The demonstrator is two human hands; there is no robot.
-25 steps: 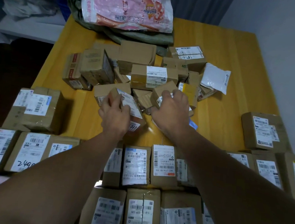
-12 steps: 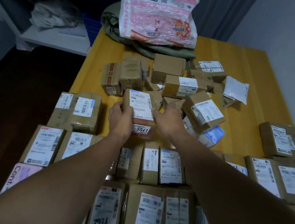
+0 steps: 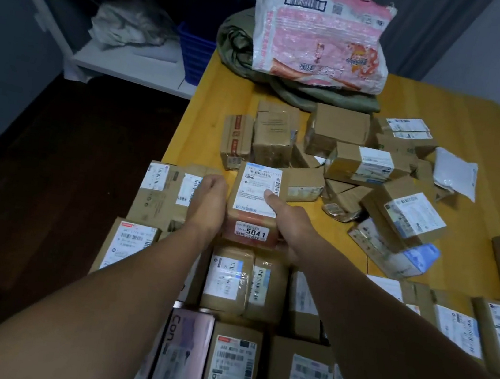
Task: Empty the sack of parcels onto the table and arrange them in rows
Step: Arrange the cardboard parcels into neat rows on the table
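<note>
Cardboard parcels [image 3: 358, 162] lie jumbled on the yellow worktop [image 3: 464, 116], neat rows [image 3: 241, 287] nearer, a pink bag [image 3: 321, 38] atop the green sack [image 3: 240, 46] behind; left hand [image 3: 208, 202] and right hand [image 3: 295, 224] clasp the 5041 box [image 3: 253, 202] at the rows' far edge

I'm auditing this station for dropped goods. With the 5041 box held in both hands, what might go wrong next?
The left hand and right hand hold the 5041 box; a slipping grip might drop it onto the row parcels. The tilted box on the loose pile could slide when neighbours are pulled. The edge parcel at the table's left side might get nudged off.
</note>
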